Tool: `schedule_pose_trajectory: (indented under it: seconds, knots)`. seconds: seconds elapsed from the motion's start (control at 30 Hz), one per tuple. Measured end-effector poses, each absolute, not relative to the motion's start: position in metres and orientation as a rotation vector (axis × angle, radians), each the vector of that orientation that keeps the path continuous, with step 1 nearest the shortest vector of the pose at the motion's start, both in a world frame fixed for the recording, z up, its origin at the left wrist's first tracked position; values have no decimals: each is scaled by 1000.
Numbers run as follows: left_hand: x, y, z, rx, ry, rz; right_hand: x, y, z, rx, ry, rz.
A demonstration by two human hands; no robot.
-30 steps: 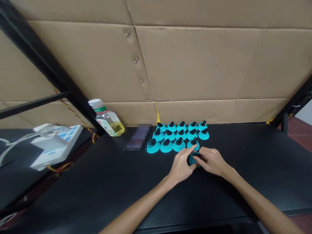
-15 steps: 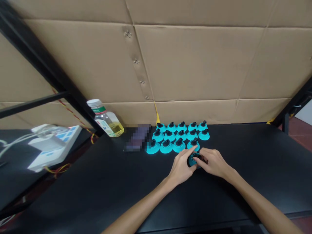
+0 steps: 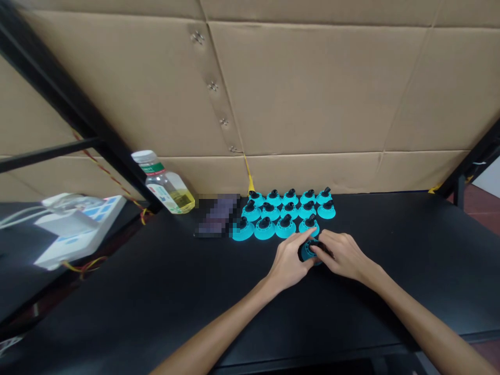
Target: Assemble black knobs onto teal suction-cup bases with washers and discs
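Everything on the bench had ridden higher in the head view since the earlier frame, while both hands stayed closed around the same small part. The fingers of the left hand point(image 3: 301, 241) and the fingers of the right hand point(image 3: 326, 240) were curled and grasping, not released, with their tips meeting around a teal round-based part with a black knob point(image 3: 310, 251). That part sat between the two sets of fingers, low against the black tabletop point(image 3: 156, 297), though the fingers hid much of it. A steady hold on something this small seemed to call for fingertip pressure from both sides, with the base kept level so it could not skid on the smooth top.

Just beyond the fingertips stood fourteen matching knobbed teal parts point(image 3: 309, 225) in three close rows. Further left of the fingers lay a pixelated object point(image 3: 216, 214) that was too blurred to identify, then a plastic bottle with yellow liquid point(image 3: 166, 187). Well left of the hands sat a white power strip point(image 3: 80, 230), and a cardboard wall point(image 3: 312, 88) rose beyond the fingers.
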State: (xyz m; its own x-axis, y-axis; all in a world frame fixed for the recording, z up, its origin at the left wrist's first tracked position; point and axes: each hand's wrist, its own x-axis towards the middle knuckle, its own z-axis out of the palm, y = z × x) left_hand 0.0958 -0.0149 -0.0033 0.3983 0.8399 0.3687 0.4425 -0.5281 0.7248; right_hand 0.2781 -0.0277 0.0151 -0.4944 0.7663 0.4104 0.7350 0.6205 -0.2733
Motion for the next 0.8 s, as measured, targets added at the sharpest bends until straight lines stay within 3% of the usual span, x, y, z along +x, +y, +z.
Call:
schedule_pose_trajectory:
  seconds: [0.8]
  knots:
    - [96,-15,-3,2192,1025,1010,279,-29,20,-1223,-2328,134]
